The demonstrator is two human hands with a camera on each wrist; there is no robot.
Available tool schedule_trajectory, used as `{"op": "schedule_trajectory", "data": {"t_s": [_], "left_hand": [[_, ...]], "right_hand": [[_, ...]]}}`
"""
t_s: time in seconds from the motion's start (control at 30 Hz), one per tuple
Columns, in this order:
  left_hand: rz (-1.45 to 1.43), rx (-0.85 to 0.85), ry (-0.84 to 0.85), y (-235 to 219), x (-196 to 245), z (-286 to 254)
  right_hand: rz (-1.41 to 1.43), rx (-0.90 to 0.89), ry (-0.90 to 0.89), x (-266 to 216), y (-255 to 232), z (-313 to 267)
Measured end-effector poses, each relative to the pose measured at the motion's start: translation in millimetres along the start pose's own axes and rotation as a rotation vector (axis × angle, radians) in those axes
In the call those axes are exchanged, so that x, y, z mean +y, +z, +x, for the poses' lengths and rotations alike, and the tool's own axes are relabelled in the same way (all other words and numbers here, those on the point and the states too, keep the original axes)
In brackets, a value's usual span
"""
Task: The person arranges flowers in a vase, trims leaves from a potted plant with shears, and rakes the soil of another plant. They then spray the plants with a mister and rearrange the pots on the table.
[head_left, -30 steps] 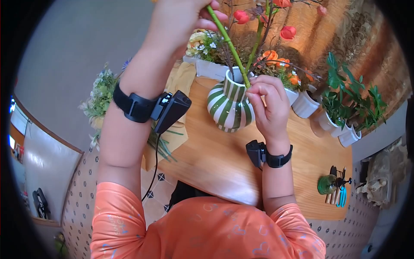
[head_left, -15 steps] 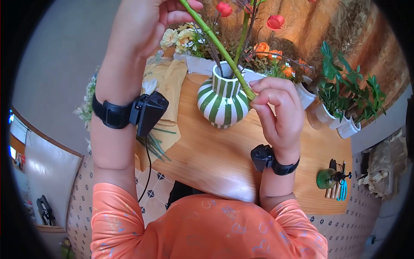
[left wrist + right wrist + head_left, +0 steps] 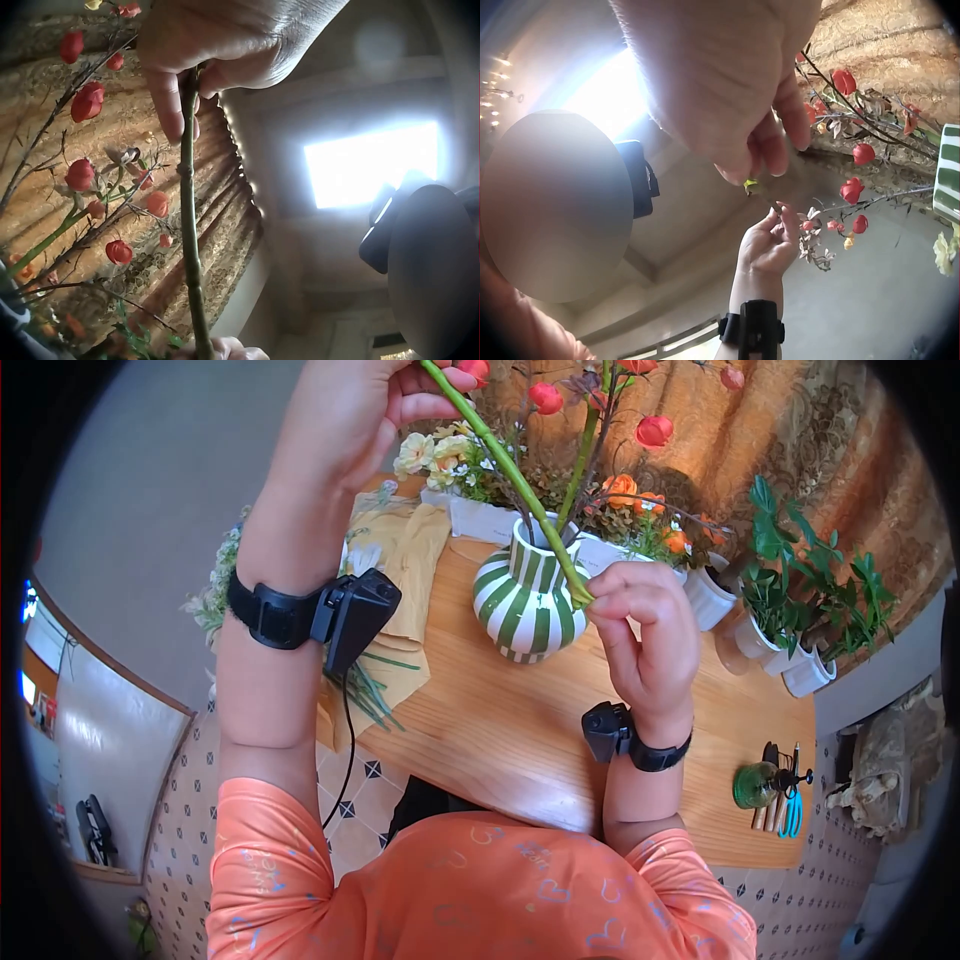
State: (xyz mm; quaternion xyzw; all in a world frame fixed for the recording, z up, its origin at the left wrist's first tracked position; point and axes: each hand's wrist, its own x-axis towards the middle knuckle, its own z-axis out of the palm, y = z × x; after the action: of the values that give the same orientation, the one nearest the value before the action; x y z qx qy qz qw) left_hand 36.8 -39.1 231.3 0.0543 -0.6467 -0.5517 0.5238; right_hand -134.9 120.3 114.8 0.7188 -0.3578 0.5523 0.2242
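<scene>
Green stem [image 3: 513, 471] slants between hands, before striped vase [image 3: 530, 606]. Left hand [image 3: 345, 422] grips it higher; right hand [image 3: 650, 635] pinches lower end.

Head view sits up at the head, faces forward and steeply down on the table [image 3: 500, 750] and vase [image 3: 530, 600]. Left wrist view: very near the left hand [image 3: 232, 37], faces the curtain [image 3: 232, 191] and a bright light [image 3: 375, 165]. Right wrist view: very near the right hand [image 3: 727, 82], aimed upward, left hand farther off. All three share the red flowers [image 3: 87, 103].
</scene>
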Motion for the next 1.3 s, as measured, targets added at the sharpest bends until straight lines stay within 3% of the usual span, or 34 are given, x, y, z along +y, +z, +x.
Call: {"op": "schedule_trajectory", "data": {"t_s": [0.07, 0.17, 0.23, 0.27, 0.33, 0.37, 0.4, 0.47, 0.6, 0.67, 0.93, 1.03, 1.1, 1.13, 1.2, 1.3], "left_hand": [[0.008, 0.021, 0.000, 0.6, 1.5, 0.3], [0.010, 0.047, 0.006, 1.7, 1.0, 3.1], [0.004, 0.054, 0.011, 2.6, -0.3, 3.0], [0.008, 0.056, 0.007, 2.8, -1.1, 2.1], [0.007, 0.054, 0.000, 5.7, -2.7, 0.1], [-0.007, 0.038, 0.002, 8.4, -3.2, -1.2], [-0.021, 0.022, 0.002, 11.0, -4.4, -2.5], [-0.044, 0.043, -0.007, 18.6, -9.8, -4.1], [-0.058, 0.043, -0.060, 27.3, -26.6, -3.2], [-0.091, 0.039, -0.039, 23.0, -27.6, -1.9], [0.034, 0.059, -0.041, 10.7, -31.0, 2.5], [0.028, 0.063, -0.034, 14.0, -29.3, 3.8], [0.135, 0.103, -0.042, 23.0, -25.3, 3.8], [0.242, 0.142, -0.048, 25.5, -24.9, 3.2], [0.229, 0.137, -0.019, 24.5, -26.9, 3.2], [0.242, 0.164, 0.027, 27.6, -24.9, 0.1]], "right_hand": [[0.004, 0.009, -0.011, -0.1, -1.8, -1.2], [0.102, -0.114, 0.002, 1.7, -13.1, -8.4], [0.395, 0.117, 0.247, 7.6, -17.2, -21.0], [0.392, 0.116, 0.247, 6.0, -16.8, -17.7], [0.389, 0.277, 0.568, -0.3, -10.2, -6.7], [0.535, 0.232, 0.688, -4.8, -3.7, -2.9], [0.529, 0.233, 0.691, -5.9, 0.7, -2.7], [0.905, -0.122, 0.884, -4.6, 8.2, -4.9], [0.926, -0.154, 0.915, -0.9, 19.9, -12.3], [0.603, -0.289, 0.767, -4.6, 25.2, -10.7], [1.121, -0.460, 0.954, 3.2, 11.1, -7.4], [0.925, -0.300, 0.926, 2.0, 22.4, -8.5], [0.054, 0.027, 0.476, 3.0, 29.9, -8.0], [0.055, 0.026, 0.479, 0.9, 29.1, -8.0], [-0.236, 0.225, 0.426, -5.7, 24.8, -6.0], [-0.345, 0.186, 0.295, -3.2, 35.6, -11.0]]}}
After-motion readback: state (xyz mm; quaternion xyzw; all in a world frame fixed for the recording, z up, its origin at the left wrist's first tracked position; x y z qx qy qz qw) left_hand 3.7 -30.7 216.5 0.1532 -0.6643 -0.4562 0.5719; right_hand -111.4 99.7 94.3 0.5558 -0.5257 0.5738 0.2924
